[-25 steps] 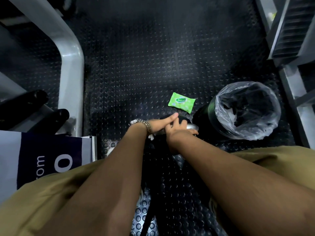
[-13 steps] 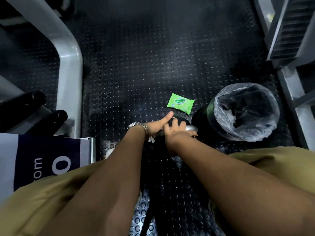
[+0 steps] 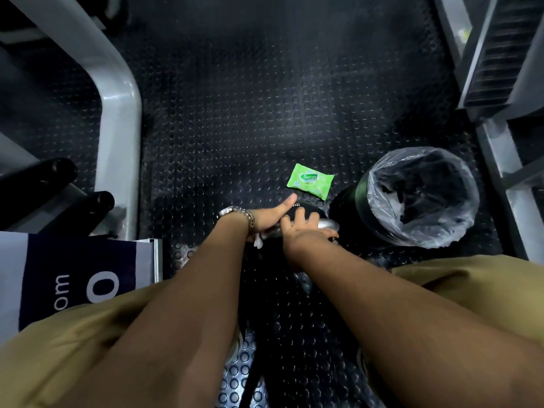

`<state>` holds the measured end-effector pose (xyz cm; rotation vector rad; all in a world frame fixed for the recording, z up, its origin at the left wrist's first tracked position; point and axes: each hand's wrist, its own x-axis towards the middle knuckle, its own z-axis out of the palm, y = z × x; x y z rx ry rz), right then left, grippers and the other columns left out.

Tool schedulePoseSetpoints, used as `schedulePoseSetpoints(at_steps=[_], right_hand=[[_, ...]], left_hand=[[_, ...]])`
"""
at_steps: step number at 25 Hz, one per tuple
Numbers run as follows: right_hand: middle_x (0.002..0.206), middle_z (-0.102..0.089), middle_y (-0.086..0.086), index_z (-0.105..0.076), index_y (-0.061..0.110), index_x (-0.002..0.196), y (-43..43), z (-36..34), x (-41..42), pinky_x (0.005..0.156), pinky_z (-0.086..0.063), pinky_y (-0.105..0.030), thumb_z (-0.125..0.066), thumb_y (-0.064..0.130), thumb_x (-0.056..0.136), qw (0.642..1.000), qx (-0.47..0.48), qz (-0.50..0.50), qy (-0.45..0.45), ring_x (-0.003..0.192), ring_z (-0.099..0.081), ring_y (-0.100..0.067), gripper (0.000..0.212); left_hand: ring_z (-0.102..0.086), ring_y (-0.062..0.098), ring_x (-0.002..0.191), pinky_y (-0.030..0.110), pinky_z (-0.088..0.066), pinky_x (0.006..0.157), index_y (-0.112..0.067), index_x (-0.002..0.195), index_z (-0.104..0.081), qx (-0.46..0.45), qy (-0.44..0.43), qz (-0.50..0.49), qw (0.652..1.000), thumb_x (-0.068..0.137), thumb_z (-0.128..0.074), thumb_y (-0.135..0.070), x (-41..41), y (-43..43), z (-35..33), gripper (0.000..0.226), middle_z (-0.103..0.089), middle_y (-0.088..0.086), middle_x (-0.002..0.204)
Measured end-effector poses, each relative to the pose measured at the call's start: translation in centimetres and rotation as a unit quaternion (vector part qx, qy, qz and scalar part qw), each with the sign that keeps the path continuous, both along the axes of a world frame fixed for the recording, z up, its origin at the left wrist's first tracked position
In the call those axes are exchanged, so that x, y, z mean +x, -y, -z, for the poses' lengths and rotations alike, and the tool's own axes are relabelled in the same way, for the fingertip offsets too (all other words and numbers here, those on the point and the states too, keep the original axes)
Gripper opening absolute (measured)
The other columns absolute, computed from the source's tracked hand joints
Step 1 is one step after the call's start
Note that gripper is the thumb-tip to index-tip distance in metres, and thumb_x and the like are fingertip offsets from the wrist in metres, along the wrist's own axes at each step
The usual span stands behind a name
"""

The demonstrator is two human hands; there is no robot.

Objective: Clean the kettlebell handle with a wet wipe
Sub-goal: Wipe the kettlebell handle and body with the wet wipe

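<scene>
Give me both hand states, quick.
Left hand: holding the wet wipe against the kettlebell handle, thumb out.
Right hand: on the handle; grip cannot be told.

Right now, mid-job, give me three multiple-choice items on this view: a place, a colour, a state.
1. Where does the bin stand? A. Right of the kettlebell handle. B. Up on a shelf. C. Behind the person.
2. What colour is the wipe pack? A. Blue. B. Green. C. White.
3. How does the wipe pack lie? A. On edge against the bin. B. Inside the bin. C. Flat on the floor.
Answers: A, the bin is just right of the handle; B, its wrapper is bright green; C, it rests flat on the studded floor.
</scene>
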<state>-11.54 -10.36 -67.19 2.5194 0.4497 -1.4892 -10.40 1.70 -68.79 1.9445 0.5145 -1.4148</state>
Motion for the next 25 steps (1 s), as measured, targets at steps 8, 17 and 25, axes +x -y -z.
schedulePoseSetpoints(at_steps=[8, 17, 25], right_hand=[[0.165, 0.009, -0.005, -0.002, 0.033, 0.159, 0.1, 0.1, -0.1, 0.098, -0.032, -0.082, -0.086, 0.032, 0.077, 1.0, -0.001, -0.004, 0.009, 0.146, -0.006, -0.041, 0.117], [0.156, -0.004, -0.006, -0.006, 0.031, 0.156, 0.2, 0.0, -0.4, 0.098, -0.035, -0.08, -0.087, 0.029, 0.075, 1.0, -0.005, -0.01, 0.026, 0.141, -0.014, -0.039, 0.115], [0.159, 0.0, -0.005, -0.003, 0.031, 0.158, 0.0, 0.1, -0.4, 0.1, -0.033, -0.08, -0.088, 0.029, 0.074, 1.0, -0.007, -0.007, 0.018, 0.143, -0.012, -0.039, 0.12]], left_hand=[[-0.047, 0.018, 0.05, 0.032, -0.044, 0.068, -0.023, 0.072, -0.044, -0.034, -0.058, -0.011, 0.998, 0.044, -0.032, -0.113, 2.2, -0.6, -2.4, 0.096, -0.051, 0.007, 0.064], [-0.064, 0.024, 0.067, 0.033, -0.051, 0.08, -0.008, 0.074, -0.066, -0.048, -0.036, -0.084, 0.995, 0.05, -0.032, -0.112, 0.0, -1.8, 0.3, 0.113, -0.065, 0.017, 0.08], [-0.05, 0.016, 0.06, 0.032, -0.043, 0.07, -0.03, 0.071, -0.074, -0.005, 0.02, -0.071, 0.997, 0.083, -0.022, -0.094, -1.8, 0.2, -0.8, 0.083, -0.055, 0.001, 0.064]])
